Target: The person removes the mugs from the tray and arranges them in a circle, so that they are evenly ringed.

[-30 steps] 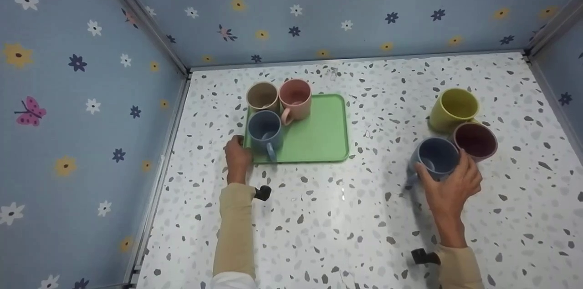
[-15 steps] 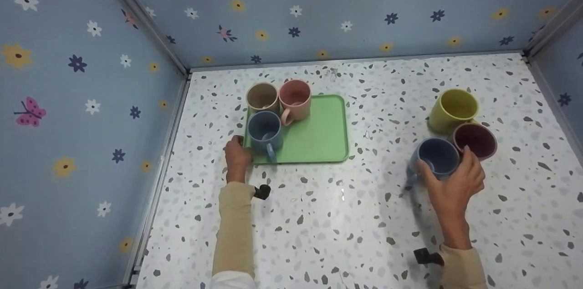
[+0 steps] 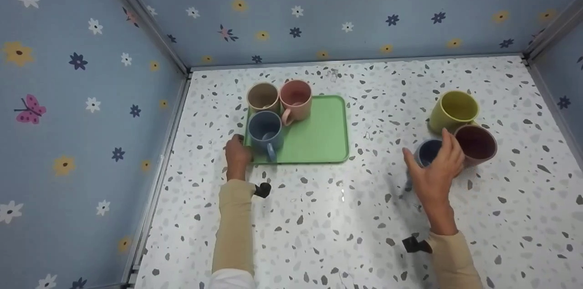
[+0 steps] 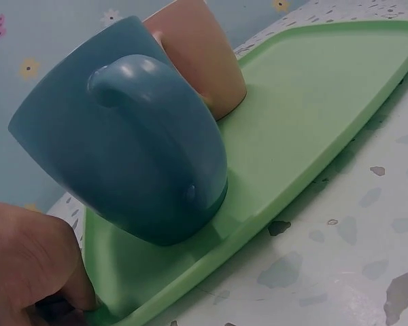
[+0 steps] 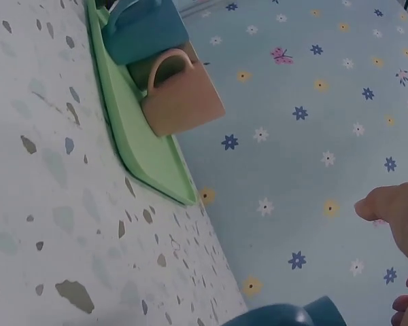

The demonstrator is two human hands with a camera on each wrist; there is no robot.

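While the left hand (image 3: 237, 154) pinches the lower left corner of the green tray (image 3: 319, 139), its grip clamped on the rim, the right hand (image 3: 435, 170) at the lower right of the head view curls over the dark blue mug (image 3: 428, 152), grip closed around its body. That mug stands just beside the maroon mug (image 3: 476, 142), with the yellow mug (image 3: 453, 108) close above them. On the tray's left half sit a blue mug (image 3: 265, 130), a pink mug (image 3: 295, 98) and a tan mug (image 3: 263, 96); its right half lies bare. Open speckled bench (image 3: 378, 98) separates the tray's right edge from the right-hand mugs. Only the left wrist view shows the thumb pressed at the tray's raised lip; the right wrist view shows the tray's edge side-on.
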